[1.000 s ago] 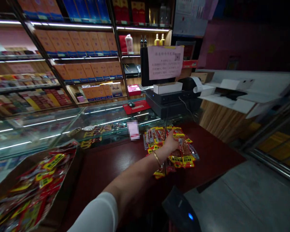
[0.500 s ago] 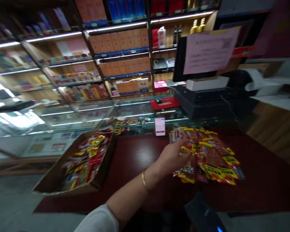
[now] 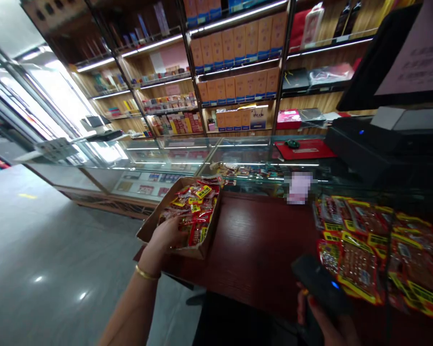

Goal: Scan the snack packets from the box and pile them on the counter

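Observation:
My left hand (image 3: 169, 235), with a gold bangle at its wrist, reaches into an open cardboard box (image 3: 202, 252). Its fingers are stretched out over the snack packets (image 3: 195, 207) in there and touch them; the fingertips are partly hidden. These packets are red and clear with yellow labels. Low in the view, my right hand (image 3: 324, 319) is wrapped round the grip of a black barcode scanner (image 3: 319, 283), which shows a blue light. To the scanner's right, many flat snack packets (image 3: 359, 262) with yellow-and-black labels lie in overlapping rows on the dark red counter (image 3: 252, 240).
A phone (image 3: 299, 187) stands at the counter's back edge. Behind are glass display cases (image 3: 166, 156), a red mat (image 3: 306, 149) with a mouse, and a black monitor (image 3: 371, 62). Boxed goods fill the shelves. Grey floor (image 3: 68, 254) lies to the left.
My left hand has gone from the packets laid out on the right to the cardboard box on the left. The view has turned left, and my right hand with the scanner now shows more.

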`<state>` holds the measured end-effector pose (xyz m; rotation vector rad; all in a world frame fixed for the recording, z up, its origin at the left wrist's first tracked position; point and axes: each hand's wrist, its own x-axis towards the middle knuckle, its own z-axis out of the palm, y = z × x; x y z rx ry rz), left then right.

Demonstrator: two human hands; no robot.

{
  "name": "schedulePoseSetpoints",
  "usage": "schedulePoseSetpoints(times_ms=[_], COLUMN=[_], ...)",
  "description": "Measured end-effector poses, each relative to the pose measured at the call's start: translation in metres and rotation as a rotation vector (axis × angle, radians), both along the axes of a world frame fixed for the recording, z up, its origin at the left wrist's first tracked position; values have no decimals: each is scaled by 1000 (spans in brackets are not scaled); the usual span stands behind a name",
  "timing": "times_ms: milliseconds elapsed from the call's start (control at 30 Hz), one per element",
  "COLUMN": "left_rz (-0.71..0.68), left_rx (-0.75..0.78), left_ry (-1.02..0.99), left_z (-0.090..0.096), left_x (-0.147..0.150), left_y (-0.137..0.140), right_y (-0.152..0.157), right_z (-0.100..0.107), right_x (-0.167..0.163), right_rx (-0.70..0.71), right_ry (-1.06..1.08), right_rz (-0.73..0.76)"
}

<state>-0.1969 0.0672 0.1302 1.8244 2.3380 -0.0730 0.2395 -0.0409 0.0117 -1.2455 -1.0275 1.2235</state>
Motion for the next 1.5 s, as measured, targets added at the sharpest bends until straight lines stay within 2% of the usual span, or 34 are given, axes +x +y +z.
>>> schedulePoseSetpoints(times_ms=[100,200,333,533,600,700,800,867,933,1000,1033,1100,1167,1233,1333,1400,1500], left_rz=[96,129,79,22,54,173,271,303,267,177,134,83,134,230,303,303,306], left_rx=[3,-10,-41,110,138,186,326,545,811,936,900,692,452,288,212,195,180], left_ry=[25,13,-67,-173,-170,-123,-167,-305,-555,-917,-1119,-1481,-1738,-1918,-2076,-2115,-2116], left_z=[-14,-23,-27,-24,-23,-21,-11,-3,3,0,-6,-26,-50,-74,-95,-100,-101], left_x=[3,6,1,-7,-7,-8,-5,6,29,67,90,135,173,196,204,201,199], left_y=[-2,-5,-5,-8,-11,-18,-28,-37,-45,-49,-48,-44,-37,-32,-29,-30,-32], right_y=[12,15,16,12,11,10,9,8,8,7,6,1,-9,-25,-52,-67,-82], right_z=[-4,-7,-11,-13,-12,-11,-10,-8,-6,-3,-2,-1,-2,-4,-6,-5,-2], right_x=[-19,-25,-19,-17,-18,-19,-20,-22,-25,-28,-30,-32,-31,-29,-26,-28,-35], right_rx=[-109,-111,-93,-39,-31,-19,-4,2,5,9,13,15,7,-12,-48,-73,-112], right_ry=[256,363,374,353,352,359,365,365,354,327,307,246,166,54,-199,-327,-369], right_rz=[-84,-123,-96,-31,-38,-38,-35,-57,-82,-103,-115,-140,-162,-151,-66,-56,-102])
